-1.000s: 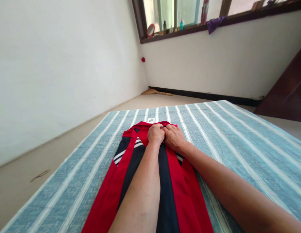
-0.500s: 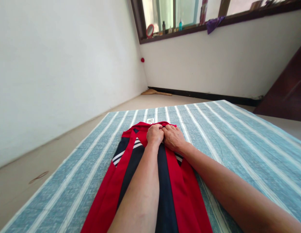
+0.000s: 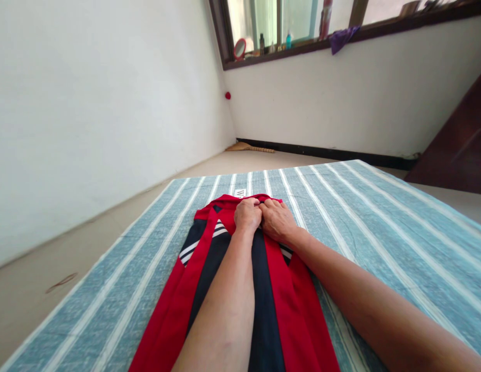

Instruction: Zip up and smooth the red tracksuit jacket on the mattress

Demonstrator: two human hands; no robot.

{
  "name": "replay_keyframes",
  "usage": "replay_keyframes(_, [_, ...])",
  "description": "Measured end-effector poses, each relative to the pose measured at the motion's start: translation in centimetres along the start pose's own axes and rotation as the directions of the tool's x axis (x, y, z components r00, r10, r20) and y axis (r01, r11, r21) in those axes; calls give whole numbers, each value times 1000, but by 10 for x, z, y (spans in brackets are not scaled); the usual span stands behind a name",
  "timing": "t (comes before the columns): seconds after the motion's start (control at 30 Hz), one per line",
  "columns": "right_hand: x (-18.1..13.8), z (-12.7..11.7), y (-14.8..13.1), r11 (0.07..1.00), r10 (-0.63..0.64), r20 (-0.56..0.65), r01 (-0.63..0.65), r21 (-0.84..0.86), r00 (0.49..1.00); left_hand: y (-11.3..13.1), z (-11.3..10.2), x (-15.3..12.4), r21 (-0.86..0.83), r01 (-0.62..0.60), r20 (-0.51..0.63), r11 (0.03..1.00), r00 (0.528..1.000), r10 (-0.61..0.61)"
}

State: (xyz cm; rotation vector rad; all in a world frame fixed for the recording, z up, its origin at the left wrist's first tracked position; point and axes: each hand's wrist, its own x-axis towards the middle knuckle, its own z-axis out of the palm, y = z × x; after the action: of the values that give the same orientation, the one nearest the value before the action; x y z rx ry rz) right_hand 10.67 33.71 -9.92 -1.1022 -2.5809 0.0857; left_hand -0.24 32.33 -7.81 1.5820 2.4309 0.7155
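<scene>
A red and navy jacket [image 3: 201, 263] with white stripes lies flat on a blue-and-white striped cloth [image 3: 120, 294], its collar end away from me. At that collar, my left hand [image 3: 248, 213] is closed, its fingers pinching the red fabric near the middle. Right beside it, touching it, my right hand [image 3: 278, 218] is curled over the same edge with its fingers closed on the fabric. The fingertips of both hands are mostly hidden. My forearms cover part of the jacket's middle and right side.
White walls rise on the left and at the back. A window sill [image 3: 294, 51] holds a small mirror [image 3: 239, 49], bottles and a purple cloth [image 3: 342, 39]. A broom [image 3: 248, 148] lies on the floor in the corner. Dark red furniture [image 3: 461, 139] stands at right.
</scene>
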Motion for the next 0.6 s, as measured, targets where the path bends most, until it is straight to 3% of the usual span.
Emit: replay_keyframes(0.6, [-1, -5, -2, 1000, 17, 26, -18, 5, 999, 0, -1, 0, 0, 7, 2, 1000, 1000, -7])
